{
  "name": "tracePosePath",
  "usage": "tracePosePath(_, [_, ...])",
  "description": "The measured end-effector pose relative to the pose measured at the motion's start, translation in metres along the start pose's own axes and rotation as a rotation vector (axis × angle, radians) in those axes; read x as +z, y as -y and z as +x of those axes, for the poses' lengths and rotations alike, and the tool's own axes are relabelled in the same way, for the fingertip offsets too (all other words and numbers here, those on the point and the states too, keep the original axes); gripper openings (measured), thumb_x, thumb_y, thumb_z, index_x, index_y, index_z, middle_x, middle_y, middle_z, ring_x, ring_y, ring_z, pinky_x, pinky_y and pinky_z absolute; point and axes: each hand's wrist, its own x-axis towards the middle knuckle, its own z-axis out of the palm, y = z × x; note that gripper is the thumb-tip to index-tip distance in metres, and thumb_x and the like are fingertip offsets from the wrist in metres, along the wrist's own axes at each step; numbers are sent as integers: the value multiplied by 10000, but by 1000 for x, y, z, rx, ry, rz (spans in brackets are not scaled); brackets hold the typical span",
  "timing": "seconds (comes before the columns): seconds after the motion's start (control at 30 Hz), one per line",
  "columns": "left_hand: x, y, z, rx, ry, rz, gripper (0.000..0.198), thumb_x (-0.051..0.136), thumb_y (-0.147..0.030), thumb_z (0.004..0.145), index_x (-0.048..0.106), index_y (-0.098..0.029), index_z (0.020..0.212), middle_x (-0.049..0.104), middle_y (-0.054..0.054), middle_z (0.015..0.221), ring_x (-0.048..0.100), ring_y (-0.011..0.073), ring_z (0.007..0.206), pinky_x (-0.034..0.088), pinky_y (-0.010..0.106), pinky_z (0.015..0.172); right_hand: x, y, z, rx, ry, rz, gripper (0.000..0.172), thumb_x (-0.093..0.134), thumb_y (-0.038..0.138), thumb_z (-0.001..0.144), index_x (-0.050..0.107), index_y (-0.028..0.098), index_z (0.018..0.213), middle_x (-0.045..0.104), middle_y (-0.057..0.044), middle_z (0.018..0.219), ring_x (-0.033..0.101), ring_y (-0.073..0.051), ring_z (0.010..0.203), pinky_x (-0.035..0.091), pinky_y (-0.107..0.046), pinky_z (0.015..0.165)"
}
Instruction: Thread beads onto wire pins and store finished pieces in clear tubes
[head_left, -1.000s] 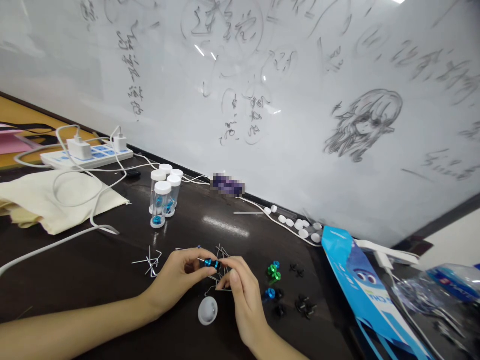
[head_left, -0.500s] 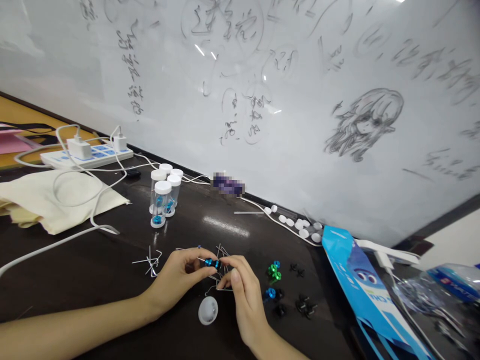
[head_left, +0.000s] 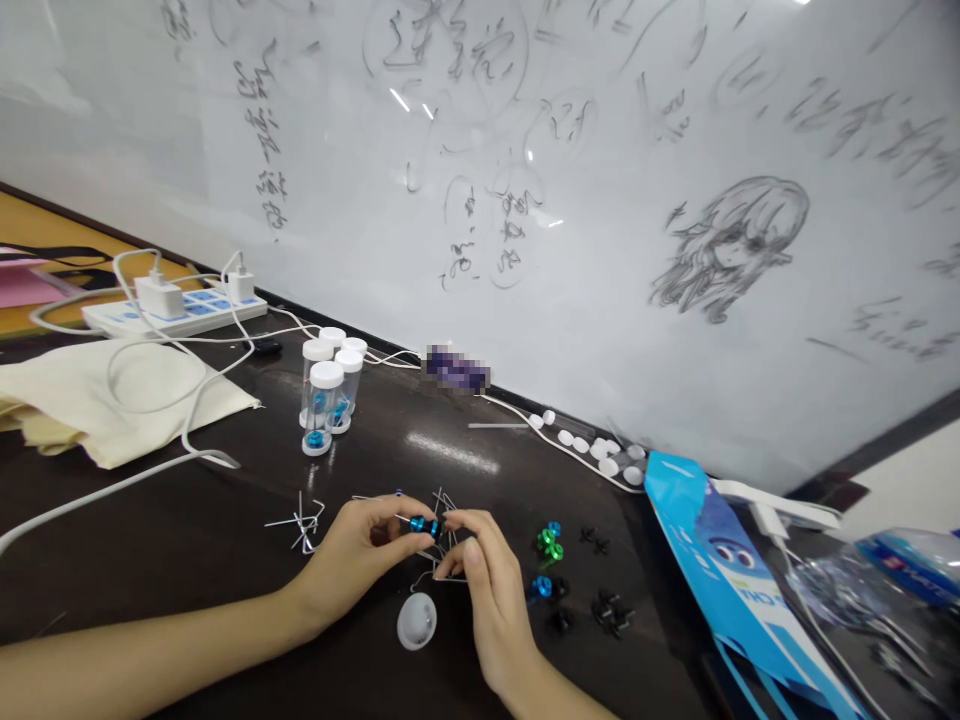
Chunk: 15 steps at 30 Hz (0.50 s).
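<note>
My left hand (head_left: 352, 560) and my right hand (head_left: 486, 590) meet over the dark table, both pinched on a thin metal pin with small blue rings (head_left: 424, 525) threaded on it. The left fingers grip the pin's left end, the right fingertips touch its right end. Loose metal pins (head_left: 304, 522) lie just beyond my hands. A white cap (head_left: 416, 621) rests on the table below my hands. Small green, blue and black pieces (head_left: 549, 545) lie to the right.
Several white-capped clear vials (head_left: 328, 392) stand behind my hands. A cream cloth bag (head_left: 82, 405), white cables and a power strip (head_left: 176, 308) fill the left. White caps (head_left: 600, 452) line the whiteboard's foot. A blue packet (head_left: 731, 580) and plastic bags lie at the right.
My right fingertips have crept slightly left along the pin toward the blue rings. Everything else stays put.
</note>
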Motion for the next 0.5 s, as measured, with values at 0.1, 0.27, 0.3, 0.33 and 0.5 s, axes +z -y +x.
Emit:
tracePosePath(0.1, [0,0,0,-1,-1,8,188,702,-318,787,750,-204,928,516,-43,569,433,122,542,350,223,530,0,0,0,-12,5,1,372,332,397,1025,637,215,1133,600,-55,946,631,-161,700,502,-319,744])
tracePosePath(0.27, [0,-3,1,6,-10,-7,166,703,-282,774,756,-200,907,535,-38,574,440,119,537,359,220,523,0,0,0,-10,10,4,377,324,399,1026,634,224,1152,589,-49,936,631,-157,701,501,-316,751])
tracePosePath(0.3, [0,-3,1,9,-12,-11,165,703,-280,772,756,-199,904,536,-39,571,436,118,532,356,219,517,0,0,0,-10,12,5,382,322,401,1026,639,224,1143,587,-51,945,630,-158,703,501,-316,747])
tracePosePath(0.33, [0,-3,1,10,-13,-12,166,703,-280,770,756,-199,905,534,-40,565,432,117,527,354,219,512,0,0,0,-9,11,6,382,323,402,1025,642,224,1136,586,-52,949,630,-159,705,500,-317,745])
tracePosePath(0.5, [0,-4,0,4,-12,-7,169,706,-286,775,755,-199,911,529,-43,558,437,118,530,356,220,518,0,0,-1,2,11,23,361,334,401,1023,629,230,1146,581,-51,980,625,-152,700,500,-313,745])
